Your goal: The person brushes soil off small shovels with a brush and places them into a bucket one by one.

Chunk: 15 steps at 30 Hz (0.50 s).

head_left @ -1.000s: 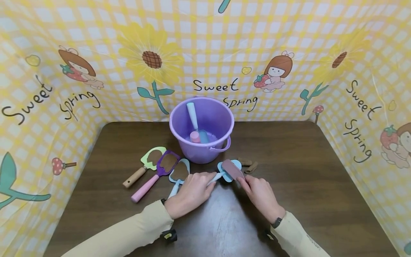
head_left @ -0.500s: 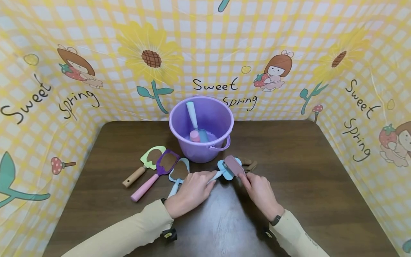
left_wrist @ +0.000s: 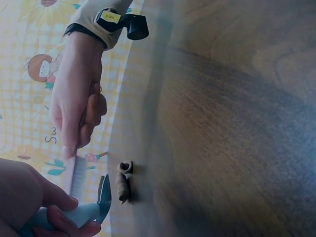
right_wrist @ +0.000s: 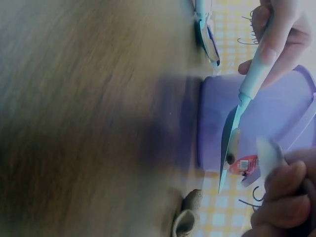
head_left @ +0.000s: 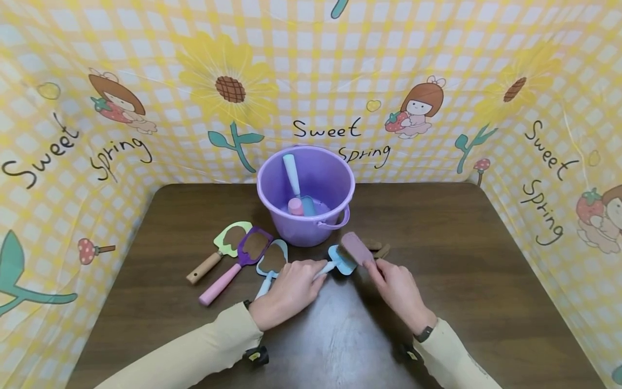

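Note:
My left hand (head_left: 293, 292) grips the handle of a light-blue shovel with a lobed blade (head_left: 346, 266). My right hand (head_left: 400, 294) holds a mauve brush (head_left: 358, 249), tilted just above the blade's right side. Pale bristles (left_wrist: 79, 174) show in the left wrist view. Whether they touch the blade is unclear. In the right wrist view, a small brown roll (right_wrist: 232, 147) appears against the blade, which stands clear of the table. Brown curled pieces (head_left: 383, 250) lie on the table beyond the brush, partly hidden by it.
Behind the hands stands a purple bucket (head_left: 306, 229), holding a white-handled shovel (head_left: 291, 174) and a pink-ended item (head_left: 295, 206). To its left lie a green tool (head_left: 223, 246), a purple tool with pink handle (head_left: 221, 283) and a light-blue tool (head_left: 279, 248), all with brown centres. Patterned cloth surrounds the table.
The brush has lifted and shifted slightly up and to the right, uncovering more of the blue blade. My left hand stays in place with the shovel.

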### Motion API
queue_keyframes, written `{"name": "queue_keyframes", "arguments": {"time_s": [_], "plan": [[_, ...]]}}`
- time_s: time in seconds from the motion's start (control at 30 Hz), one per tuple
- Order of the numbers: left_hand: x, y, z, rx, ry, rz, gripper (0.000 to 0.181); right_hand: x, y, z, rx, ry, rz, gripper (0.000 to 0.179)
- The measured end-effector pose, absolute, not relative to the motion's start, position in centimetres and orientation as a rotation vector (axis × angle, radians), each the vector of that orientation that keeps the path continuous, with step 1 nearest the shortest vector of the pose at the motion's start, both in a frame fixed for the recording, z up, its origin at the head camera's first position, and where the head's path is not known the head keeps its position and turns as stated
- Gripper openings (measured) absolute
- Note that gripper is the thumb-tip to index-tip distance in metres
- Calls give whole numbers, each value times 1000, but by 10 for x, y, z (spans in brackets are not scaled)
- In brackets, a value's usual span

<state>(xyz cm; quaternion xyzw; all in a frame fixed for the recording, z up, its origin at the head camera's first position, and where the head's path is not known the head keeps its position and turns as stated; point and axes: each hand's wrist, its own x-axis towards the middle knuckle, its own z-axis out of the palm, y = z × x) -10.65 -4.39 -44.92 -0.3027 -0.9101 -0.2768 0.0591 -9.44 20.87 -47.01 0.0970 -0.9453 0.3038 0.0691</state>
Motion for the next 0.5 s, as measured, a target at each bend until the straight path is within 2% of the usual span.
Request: {"name": "queue_keyframes", "arguments": {"time_s": [0.17, 0.5], "plan": [[-107, -44, -447, -906, -2747, -869, 28, -93, 209, -474, 362, -2877, 822, 36], [-105, -45, -449, -978, -2751, -883, 28, -96, 212, -476, 178, -2913, 840, 42]]}}
